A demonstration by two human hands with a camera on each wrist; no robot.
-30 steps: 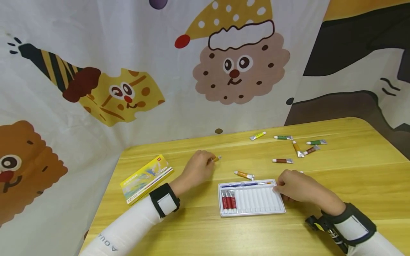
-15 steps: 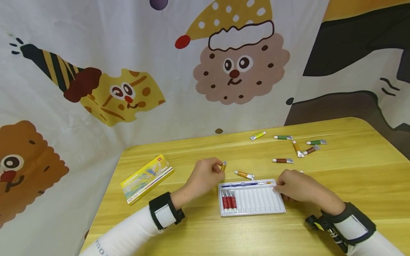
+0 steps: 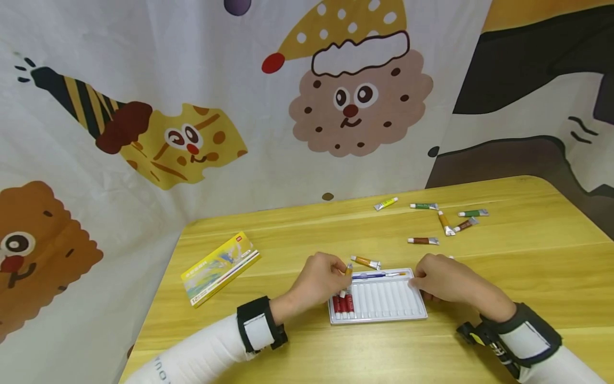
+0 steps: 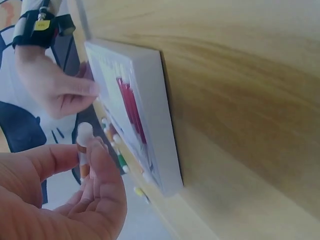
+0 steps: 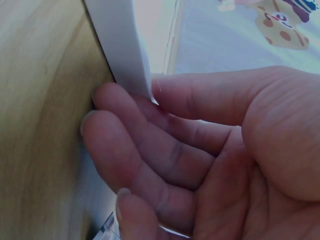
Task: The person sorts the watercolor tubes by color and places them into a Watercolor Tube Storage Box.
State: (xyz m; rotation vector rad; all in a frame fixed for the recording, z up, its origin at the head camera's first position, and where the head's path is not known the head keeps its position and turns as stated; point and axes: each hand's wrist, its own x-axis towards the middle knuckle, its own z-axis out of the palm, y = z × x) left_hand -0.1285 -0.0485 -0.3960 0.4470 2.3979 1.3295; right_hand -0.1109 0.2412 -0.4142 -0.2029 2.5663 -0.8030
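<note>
My left hand (image 3: 318,280) pinches an ochre paint tube (image 3: 348,270) between thumb and fingers, over the left end of a white plastic tray (image 3: 390,300). In the left wrist view the tube's white cap (image 4: 85,134) points up in that picture. Three red paint tubes (image 3: 343,307) lie side by side in the leftmost slots, partly covered by my fingers. A blue paintbrush (image 3: 374,276) lies along the tray's back groove. At the right end, my right hand (image 3: 446,280) grips the tray edge, thumb on the rim (image 5: 159,85) and fingers against its side.
Just behind the tray lies another ochre tube (image 3: 366,262). Farther back right are scattered a brown tube (image 3: 423,241), green tubes (image 3: 424,206), a yellow tube (image 3: 386,204) and others. A yellow cardboard box (image 3: 220,269) lies at left. A printed curtain hangs behind the table.
My left hand has carried the ochre tube from the table behind, rightward and nearer, to over the tray's left end, turning it more upright. The right hand stays at the tray edge.
</note>
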